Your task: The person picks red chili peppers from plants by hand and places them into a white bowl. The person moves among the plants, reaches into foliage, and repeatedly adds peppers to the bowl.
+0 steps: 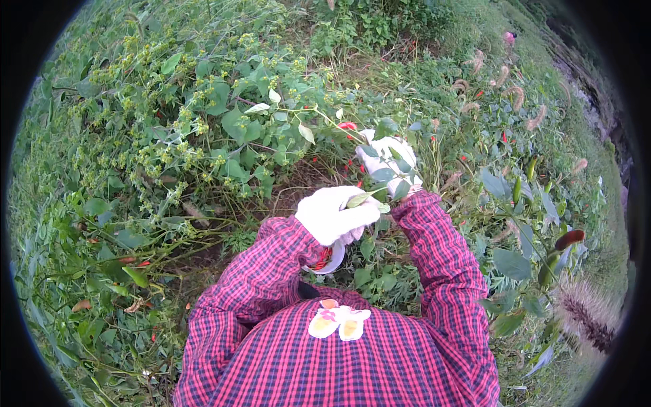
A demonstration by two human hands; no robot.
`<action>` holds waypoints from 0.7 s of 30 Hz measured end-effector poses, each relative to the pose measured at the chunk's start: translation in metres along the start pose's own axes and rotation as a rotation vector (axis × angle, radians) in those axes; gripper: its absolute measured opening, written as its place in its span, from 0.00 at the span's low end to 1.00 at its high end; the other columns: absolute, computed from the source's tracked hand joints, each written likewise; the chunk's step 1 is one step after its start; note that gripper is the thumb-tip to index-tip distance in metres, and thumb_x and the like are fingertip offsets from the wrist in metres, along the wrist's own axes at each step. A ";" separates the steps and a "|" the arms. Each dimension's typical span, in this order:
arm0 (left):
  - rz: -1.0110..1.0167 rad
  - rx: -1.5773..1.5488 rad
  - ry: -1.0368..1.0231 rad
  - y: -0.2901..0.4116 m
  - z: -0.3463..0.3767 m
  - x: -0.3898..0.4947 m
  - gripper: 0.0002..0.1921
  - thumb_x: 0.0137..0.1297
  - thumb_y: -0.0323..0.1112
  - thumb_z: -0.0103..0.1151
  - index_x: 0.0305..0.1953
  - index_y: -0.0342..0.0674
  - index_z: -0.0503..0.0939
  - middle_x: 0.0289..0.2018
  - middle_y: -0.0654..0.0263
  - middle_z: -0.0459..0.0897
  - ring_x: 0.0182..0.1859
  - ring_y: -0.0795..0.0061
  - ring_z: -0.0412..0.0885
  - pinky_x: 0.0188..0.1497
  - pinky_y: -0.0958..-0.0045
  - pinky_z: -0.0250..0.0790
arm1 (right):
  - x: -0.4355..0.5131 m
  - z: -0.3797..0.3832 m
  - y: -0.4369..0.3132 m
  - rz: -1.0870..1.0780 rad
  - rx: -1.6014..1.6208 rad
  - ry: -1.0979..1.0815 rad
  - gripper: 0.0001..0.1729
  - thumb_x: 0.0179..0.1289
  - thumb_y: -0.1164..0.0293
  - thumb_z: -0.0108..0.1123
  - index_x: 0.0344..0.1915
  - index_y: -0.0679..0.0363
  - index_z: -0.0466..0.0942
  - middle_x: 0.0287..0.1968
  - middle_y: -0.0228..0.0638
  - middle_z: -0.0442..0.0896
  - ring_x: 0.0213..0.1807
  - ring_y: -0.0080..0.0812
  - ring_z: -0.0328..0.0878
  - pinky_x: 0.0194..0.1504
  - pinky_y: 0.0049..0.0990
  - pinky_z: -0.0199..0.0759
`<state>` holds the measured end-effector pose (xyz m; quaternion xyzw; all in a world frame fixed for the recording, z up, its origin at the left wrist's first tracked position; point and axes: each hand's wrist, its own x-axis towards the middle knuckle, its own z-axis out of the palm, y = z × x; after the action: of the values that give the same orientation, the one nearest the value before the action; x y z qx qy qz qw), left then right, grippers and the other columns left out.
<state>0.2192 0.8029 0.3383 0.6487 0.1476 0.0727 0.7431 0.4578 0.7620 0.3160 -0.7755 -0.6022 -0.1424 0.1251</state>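
My left hand (335, 213), in a white glove, closes around a pale green leafy sprig (360, 199). Just beyond it, my gloved right hand (394, 158) has its fingertips at a thin chili plant stem (333, 122) that runs off to the upper left. Green leaves (384, 174) partly cover that hand, so its grip is not fully visible. A red chili pepper (347, 125) hangs close to the right fingertips. Under my left hand and forearm sits a white bucket (334, 264), partly hidden, with red chili peppers (321, 258) inside.
Dense weeds with yellow-green flower heads (188, 122) fill the left side. On the right stand a chili plant with a dark red pepper (569, 239) and a fuzzy grass seed head (585, 310). Green peppers (135, 276) grow at lower left. Bare soil (305, 178) shows ahead.
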 end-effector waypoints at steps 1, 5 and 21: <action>0.033 -0.041 0.067 0.012 -0.020 -0.004 0.15 0.71 0.42 0.64 0.50 0.39 0.85 0.26 0.71 0.83 0.24 0.83 0.79 0.29 0.78 0.73 | 0.001 -0.011 -0.017 -0.020 0.218 0.130 0.20 0.61 0.58 0.66 0.49 0.55 0.84 0.38 0.42 0.87 0.39 0.46 0.85 0.43 0.38 0.77; 0.295 0.267 0.230 0.073 -0.065 0.000 0.17 0.72 0.46 0.63 0.53 0.42 0.85 0.30 0.70 0.85 0.28 0.83 0.80 0.29 0.78 0.73 | -0.012 -0.065 -0.039 0.180 0.454 -0.329 0.21 0.61 0.59 0.66 0.49 0.59 0.83 0.33 0.39 0.84 0.35 0.41 0.81 0.42 0.36 0.76; 0.344 1.241 -0.127 0.007 -0.057 0.060 0.22 0.67 0.49 0.60 0.60 0.55 0.81 0.39 0.65 0.89 0.28 0.71 0.86 0.37 0.66 0.77 | -0.070 -0.069 -0.049 -0.197 0.186 -0.183 0.15 0.63 0.64 0.65 0.48 0.56 0.81 0.39 0.38 0.81 0.47 0.44 0.79 0.51 0.42 0.72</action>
<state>0.2583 0.8755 0.3311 0.9751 0.0119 0.0533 0.2151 0.3885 0.6855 0.3551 -0.7075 -0.6948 -0.0265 0.1264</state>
